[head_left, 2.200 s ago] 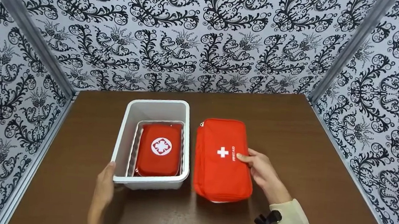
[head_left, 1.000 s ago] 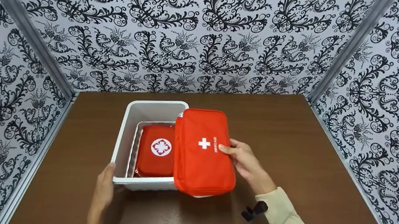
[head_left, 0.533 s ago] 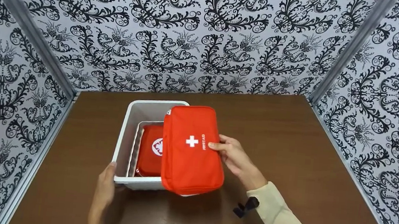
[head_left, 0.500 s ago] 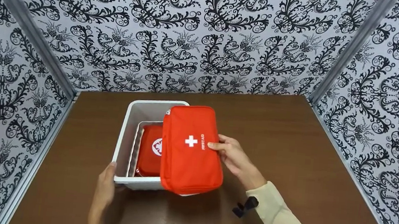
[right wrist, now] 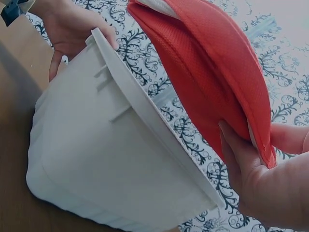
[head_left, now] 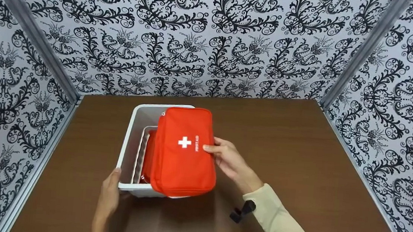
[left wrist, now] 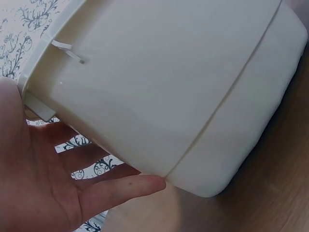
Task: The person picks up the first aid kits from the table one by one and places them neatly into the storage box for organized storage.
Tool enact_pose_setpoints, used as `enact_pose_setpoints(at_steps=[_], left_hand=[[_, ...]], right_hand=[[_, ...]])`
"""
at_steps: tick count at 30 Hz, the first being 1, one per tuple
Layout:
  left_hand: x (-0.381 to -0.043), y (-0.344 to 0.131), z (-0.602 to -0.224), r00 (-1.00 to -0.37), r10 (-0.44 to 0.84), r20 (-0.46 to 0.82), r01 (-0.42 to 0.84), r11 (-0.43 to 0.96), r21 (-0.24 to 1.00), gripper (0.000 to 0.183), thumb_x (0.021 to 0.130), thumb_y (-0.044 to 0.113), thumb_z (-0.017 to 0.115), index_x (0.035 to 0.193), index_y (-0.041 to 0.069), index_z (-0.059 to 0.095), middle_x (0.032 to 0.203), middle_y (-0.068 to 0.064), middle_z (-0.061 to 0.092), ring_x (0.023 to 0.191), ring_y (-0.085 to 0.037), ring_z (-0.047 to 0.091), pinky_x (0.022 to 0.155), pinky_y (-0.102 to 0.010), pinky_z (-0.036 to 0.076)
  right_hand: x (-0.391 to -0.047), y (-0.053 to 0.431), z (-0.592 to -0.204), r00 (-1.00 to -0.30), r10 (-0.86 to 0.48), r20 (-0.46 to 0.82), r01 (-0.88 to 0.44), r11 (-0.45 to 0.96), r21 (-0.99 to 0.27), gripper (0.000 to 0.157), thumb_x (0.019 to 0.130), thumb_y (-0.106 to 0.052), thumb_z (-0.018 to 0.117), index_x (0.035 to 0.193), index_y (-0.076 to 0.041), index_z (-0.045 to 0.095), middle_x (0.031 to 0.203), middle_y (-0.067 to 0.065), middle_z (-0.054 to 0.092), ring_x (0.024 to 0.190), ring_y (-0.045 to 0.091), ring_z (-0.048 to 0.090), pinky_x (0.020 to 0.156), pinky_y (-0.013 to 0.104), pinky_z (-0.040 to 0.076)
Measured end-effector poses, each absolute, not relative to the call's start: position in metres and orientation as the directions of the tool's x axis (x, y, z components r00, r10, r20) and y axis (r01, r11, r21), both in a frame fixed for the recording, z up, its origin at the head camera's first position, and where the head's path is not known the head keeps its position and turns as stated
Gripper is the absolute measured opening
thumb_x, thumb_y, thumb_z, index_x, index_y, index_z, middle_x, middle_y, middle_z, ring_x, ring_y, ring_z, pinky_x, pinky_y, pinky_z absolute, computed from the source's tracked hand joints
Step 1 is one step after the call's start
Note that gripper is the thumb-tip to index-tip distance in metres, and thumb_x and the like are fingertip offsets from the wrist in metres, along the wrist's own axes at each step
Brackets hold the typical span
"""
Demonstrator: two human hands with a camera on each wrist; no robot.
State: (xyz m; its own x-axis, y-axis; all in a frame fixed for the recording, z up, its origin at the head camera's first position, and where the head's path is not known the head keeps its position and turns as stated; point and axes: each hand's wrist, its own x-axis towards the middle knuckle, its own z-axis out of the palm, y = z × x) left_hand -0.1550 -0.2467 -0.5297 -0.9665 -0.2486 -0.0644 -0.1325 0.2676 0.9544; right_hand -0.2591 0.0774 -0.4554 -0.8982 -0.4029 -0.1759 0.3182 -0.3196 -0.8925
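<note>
A red first aid bag (head_left: 186, 170) with a white cross overlaps the right part of a white plastic bin (head_left: 132, 132) in the head view. My right hand (head_left: 232, 165) grips the bag by its right side, thumb on the front and fingers behind. Seen from the right wrist, the bag (right wrist: 207, 87) is tilted above the bin's rim (right wrist: 140, 106). My left hand (head_left: 109, 193) holds the bin at its near left corner, thumb at the rim; its little finger lies along the wall (left wrist: 159, 96). Inside the bin, a smaller red case (head_left: 147, 163) is mostly hidden behind the bag.
A pale-edged inner container (head_left: 139, 162) surrounds the small case inside the bin. Beneath everything is a brown wooden table (head_left: 283, 137). Patterned black-and-white walls (head_left: 212, 49) enclose its back and sides.
My right hand has carried the first aid bag leftward from beside the bin until it overlaps the bin, covering most of the small red case. My left hand and the bin have stayed put.
</note>
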Motion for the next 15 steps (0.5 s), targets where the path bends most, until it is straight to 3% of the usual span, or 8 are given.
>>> enact_pose_setpoints(at_steps=[15], left_hand=[[-0.157,-0.247,-0.533,-0.966,-0.254,-0.056,-0.127,0.273,0.954,0.059,0.110,0.028,0.024,0.149,-0.016,0.028,0.156,-0.036,0.026,0.149,-0.049,0.022,0.126,-0.058,0.019]], right_hand=[[-0.267,0.047,-0.449,-0.886,-0.406,-0.223,0.355,-0.287,-0.890,0.045,0.095,0.005,0.058,0.139,0.011,0.048,0.104,0.006,0.071,0.092,0.017,0.070,0.090,0.033,0.062]])
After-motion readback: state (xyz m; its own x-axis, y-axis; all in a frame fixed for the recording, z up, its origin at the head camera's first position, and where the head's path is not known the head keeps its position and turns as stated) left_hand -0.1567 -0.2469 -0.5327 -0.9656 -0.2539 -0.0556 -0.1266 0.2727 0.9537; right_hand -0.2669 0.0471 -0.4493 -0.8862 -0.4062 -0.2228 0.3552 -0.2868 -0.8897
